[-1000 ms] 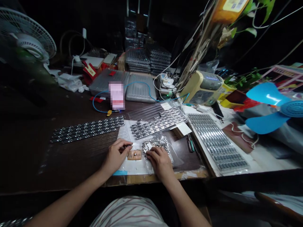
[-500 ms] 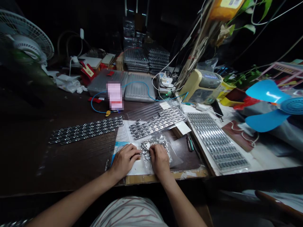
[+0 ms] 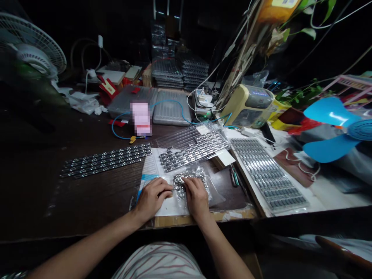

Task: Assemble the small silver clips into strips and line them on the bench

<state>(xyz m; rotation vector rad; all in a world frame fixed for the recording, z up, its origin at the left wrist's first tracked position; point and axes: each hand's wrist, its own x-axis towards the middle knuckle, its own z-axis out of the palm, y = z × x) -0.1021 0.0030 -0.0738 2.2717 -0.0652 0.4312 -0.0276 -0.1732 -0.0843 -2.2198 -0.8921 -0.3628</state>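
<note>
Having brought narrowly pinched left hand (image 3: 152, 197) beside small silvery metal parts (image 3: 178, 183); working two-handed, right hand (image 3: 198, 195) narrowed; cannot tell holds.

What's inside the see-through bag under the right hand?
A heap of small shiny metal parts shows in the clear plastic bag. The right hand covers some of the bag, so whatever lies beneath the hand can't be seen.

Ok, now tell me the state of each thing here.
left hand: curled, contents unclear
right hand: touching metal parts
metal parts: loose, heaped on clear plastic
middle tray: partly filled
blue fan: blades look stationary
cream machine: blue lights lit
white fan: running unclear
</note>
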